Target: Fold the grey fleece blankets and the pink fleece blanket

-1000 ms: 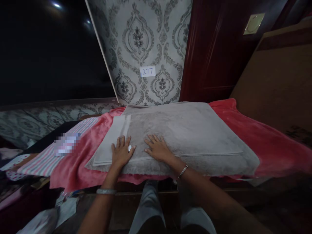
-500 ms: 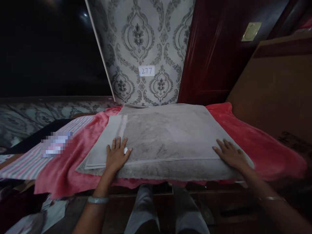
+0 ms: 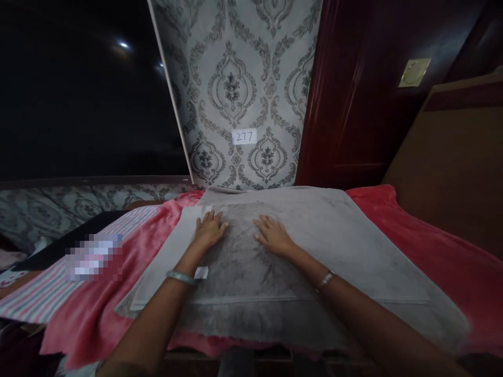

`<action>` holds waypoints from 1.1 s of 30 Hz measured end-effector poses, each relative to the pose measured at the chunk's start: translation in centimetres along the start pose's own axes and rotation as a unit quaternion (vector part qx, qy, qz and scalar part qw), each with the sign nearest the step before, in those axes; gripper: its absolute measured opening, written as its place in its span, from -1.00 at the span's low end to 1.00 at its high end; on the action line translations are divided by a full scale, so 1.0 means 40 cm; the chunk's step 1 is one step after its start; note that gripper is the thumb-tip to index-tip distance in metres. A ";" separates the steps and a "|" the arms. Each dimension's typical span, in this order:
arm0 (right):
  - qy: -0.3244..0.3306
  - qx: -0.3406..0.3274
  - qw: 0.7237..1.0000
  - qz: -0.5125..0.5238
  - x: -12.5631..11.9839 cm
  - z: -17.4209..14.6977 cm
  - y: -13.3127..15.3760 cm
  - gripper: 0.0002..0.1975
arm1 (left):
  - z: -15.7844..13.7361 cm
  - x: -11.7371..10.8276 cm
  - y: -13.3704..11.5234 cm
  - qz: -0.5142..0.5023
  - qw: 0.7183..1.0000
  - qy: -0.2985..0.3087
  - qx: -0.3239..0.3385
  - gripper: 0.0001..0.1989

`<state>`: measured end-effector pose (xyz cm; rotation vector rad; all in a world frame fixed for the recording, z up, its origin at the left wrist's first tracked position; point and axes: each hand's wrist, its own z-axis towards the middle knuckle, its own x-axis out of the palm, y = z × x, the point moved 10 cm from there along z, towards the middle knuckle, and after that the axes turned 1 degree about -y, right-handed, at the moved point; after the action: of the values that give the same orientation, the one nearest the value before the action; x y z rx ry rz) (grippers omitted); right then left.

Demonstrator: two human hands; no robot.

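Observation:
A grey plush towel (image 3: 334,235), folded flat in layers, lies in front of me with a paler band along its left side. My left hand (image 3: 209,229) rests palm down on its upper left part, fingers apart, over the edge of that band. Just below the left wrist a small white tag (image 3: 201,273) shows on the cloth. My right hand (image 3: 274,235) lies flat near the towel's middle, fingers spread and slightly blurred. Neither hand grips anything. Beneath the towel spreads a red and pink blanket (image 3: 416,235), showing on both sides and along the front.
A striped cloth (image 3: 43,285) lies at the left, with a blurred-out patch on it. Behind stand a large dark screen (image 3: 86,94) and a patterned wall with a paper card (image 3: 244,136) reading 277. A large brown cardboard panel (image 3: 459,162) leans at the right.
Both hands have slid farther up the towel. My right hand has moved left from the right edge to the middle. The view has tilted and come closer.

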<state>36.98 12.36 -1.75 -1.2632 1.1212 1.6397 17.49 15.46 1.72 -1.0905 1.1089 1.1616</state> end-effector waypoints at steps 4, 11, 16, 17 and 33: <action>0.005 -0.051 0.999 0.005 0.032 0.098 0.034 -0.36 | 0.073 0.102 -0.022 0.025 0.999 0.026 0.004 -0.33; 0.019 0.061 0.996 -0.054 0.060 0.107 -0.365 -0.36 | 0.075 0.176 -0.010 0.048 0.999 0.024 0.009 -0.33; -0.005 0.309 0.949 -0.065 -0.008 -0.080 -0.804 -0.31 | 0.084 0.167 -0.013 0.050 0.998 0.034 0.008 -0.34; -0.004 0.332 0.941 -0.057 -0.016 -0.121 -0.854 -0.30 | 0.084 0.168 -0.014 0.050 0.998 0.037 0.007 -0.34; 0.019 -0.036 0.998 -0.041 0.117 0.253 -0.212 -0.34 | 0.204 0.067 0.067 -0.025 0.999 0.028 -0.002 -0.40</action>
<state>40.83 24.89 -6.66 -1.3726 1.0284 1.6138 15.62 24.10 -0.08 -1.1539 1.1175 1.1009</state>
